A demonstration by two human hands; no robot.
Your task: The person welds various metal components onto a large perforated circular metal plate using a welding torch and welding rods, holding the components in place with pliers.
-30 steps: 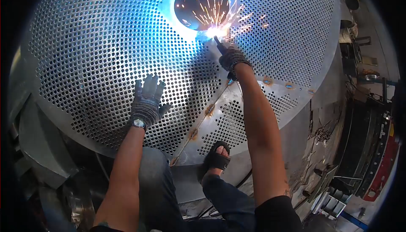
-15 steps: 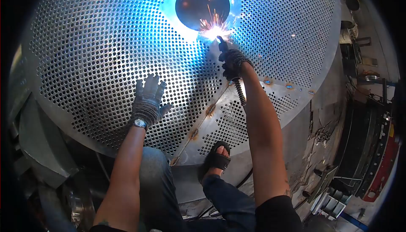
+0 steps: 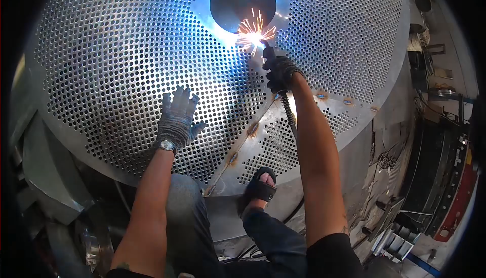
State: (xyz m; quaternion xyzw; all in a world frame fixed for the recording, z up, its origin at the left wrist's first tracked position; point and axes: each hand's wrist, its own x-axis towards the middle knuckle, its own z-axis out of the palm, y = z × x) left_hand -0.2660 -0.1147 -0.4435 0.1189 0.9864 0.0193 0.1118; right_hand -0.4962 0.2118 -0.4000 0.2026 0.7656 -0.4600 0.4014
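Between the left grip (image 3: 176,118) and the right grip (image 3: 281,73), a free stretch of perforated plate (image 3: 344,35) leaves a hand room to pass. Just ahead of the right grip, the torch (image 3: 269,53) and sparks (image 3: 256,34) block the near edge of the round hole (image 3: 243,4); behind it, the ribbed hose (image 3: 288,109) and, farther back, a sandalled foot (image 3: 262,186) obstruct.

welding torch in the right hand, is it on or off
On: bright light and sparks burst at the tip of the welding torch in the right hand, beside the round hole.
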